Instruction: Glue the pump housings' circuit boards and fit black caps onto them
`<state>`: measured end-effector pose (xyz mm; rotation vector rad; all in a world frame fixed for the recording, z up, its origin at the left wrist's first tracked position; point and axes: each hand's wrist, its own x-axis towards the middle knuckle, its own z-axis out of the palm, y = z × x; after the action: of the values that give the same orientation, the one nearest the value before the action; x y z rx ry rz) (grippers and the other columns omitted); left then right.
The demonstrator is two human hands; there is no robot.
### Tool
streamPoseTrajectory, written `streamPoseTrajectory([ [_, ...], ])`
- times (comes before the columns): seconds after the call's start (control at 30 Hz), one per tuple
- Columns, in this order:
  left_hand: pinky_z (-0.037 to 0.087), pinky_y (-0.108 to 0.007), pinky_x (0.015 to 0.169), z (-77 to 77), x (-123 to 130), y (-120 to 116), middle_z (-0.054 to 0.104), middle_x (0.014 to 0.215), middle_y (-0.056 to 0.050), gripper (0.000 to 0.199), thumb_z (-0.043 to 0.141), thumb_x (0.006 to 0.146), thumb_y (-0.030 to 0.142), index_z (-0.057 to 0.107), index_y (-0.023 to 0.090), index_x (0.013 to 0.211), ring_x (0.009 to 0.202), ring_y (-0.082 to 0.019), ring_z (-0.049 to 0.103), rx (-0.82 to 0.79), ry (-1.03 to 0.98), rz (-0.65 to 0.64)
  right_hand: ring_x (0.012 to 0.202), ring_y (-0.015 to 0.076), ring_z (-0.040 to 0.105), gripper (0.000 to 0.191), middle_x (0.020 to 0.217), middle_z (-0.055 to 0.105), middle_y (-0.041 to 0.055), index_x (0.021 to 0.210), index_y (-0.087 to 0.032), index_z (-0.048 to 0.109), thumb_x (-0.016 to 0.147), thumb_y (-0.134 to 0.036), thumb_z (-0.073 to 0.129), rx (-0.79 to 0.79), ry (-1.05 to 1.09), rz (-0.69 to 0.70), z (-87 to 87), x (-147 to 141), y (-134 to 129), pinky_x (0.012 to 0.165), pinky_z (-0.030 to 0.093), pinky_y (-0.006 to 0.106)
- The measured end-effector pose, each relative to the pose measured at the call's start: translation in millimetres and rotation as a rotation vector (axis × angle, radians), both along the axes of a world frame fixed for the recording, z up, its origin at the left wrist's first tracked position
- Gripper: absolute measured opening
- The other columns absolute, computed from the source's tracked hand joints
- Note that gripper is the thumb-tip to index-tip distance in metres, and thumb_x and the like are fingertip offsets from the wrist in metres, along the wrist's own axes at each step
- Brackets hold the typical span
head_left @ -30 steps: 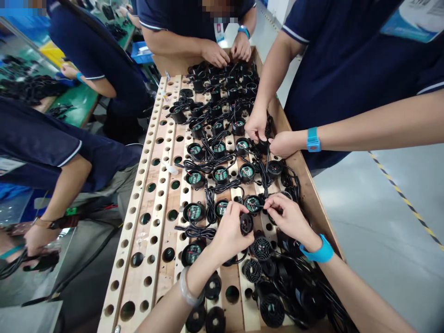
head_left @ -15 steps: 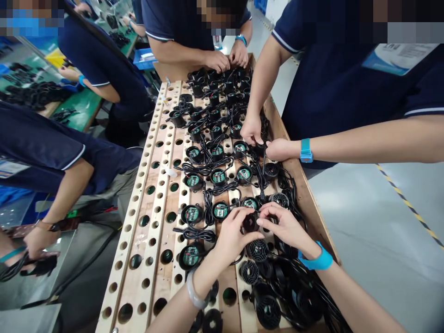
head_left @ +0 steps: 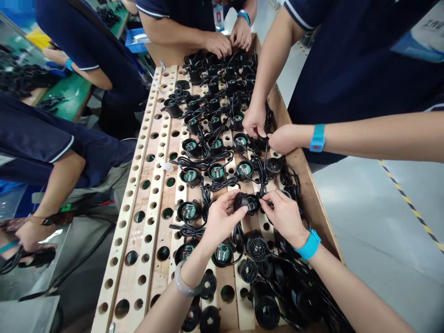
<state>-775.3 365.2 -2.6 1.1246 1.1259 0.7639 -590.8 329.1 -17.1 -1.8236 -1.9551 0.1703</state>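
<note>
My left hand (head_left: 222, 215) grips a black round cap (head_left: 240, 200), tilted, between thumb and fingers. Right behind it stands a black round housing (head_left: 253, 203) with a circuit board inside. At that housing's right side my right hand (head_left: 283, 216) is closed in a pinch; a dark, thin piece, perhaps cable, shows at its fingertips, too small to be sure. Nearby, an open housing with a green board (head_left: 223, 252) sits below my left hand. A black grille-faced unit (head_left: 257, 246) stands nearer me, between my forearms.
A wooden rack (head_left: 145, 238) with rows of holes carries several black housings and coiled cables (head_left: 204, 162). Its raised wooden side (head_left: 314, 199) runs along the right. A co-worker's hands (head_left: 267, 132) work just beyond mine; another person's hands (head_left: 227, 44) are at the far end.
The view has shifted slightly. My left hand has tilted the cap up on edge beside the housing. My right hand's fingers have drawn together at the housing's right side.
</note>
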Motion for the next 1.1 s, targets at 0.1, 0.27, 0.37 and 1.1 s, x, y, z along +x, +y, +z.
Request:
streamPoseTrajectory([
  [0.1,0.054,-0.037,0.092,-6.3,0.4,-4.5,0.060,0.113,-0.008,0.046,0.070,0.072,0.024,0.058,0.019,0.117,0.102,-0.020,0.063,0.248,0.176,-0.071,0.061,0.0146,0.056,0.018,0.069,0.060,0.0017,0.073,-0.018,0.054,0.090,-0.021,0.052,0.107,-0.155,0.009,-1.0,-4.9,0.4,0.056,0.037,0.026],
  [0.27,0.056,-0.036,0.088,-12.7,-2.4,-6.6,0.057,0.112,-0.007,0.044,0.071,0.073,0.023,0.057,0.021,0.115,0.100,-0.020,0.063,0.419,0.302,-0.144,0.059,0.0145,0.052,0.022,0.066,0.057,0.0017,0.070,-0.018,0.054,0.092,-0.021,0.050,0.155,-0.320,0.023,-0.8,-8.5,0.4,0.059,0.036,0.027],
  [0.37,0.058,-0.031,0.081,-10.1,-6.6,-4.1,0.057,0.115,-0.006,0.046,0.070,0.074,0.022,0.056,0.022,0.118,0.097,-0.017,0.064,0.415,0.294,-0.151,0.059,0.0144,0.051,0.024,0.065,0.055,0.0011,0.068,-0.019,0.053,0.092,-0.020,0.050,0.150,-0.338,0.039,0.2,-7.8,0.4,0.060,0.036,0.027],
  [1.1,0.059,-0.037,0.074,-17.2,10.0,-6.0,0.057,0.112,-0.012,0.052,0.070,0.078,0.026,0.048,0.016,0.124,0.093,-0.025,0.065,0.812,0.801,-0.300,0.063,0.0136,0.046,0.021,0.070,0.046,0.0005,0.072,-0.020,0.045,0.091,-0.009,0.045,0.023,-0.014,0.116,-6.7,-7.1,-7.5,0.060,0.040,0.027],
])
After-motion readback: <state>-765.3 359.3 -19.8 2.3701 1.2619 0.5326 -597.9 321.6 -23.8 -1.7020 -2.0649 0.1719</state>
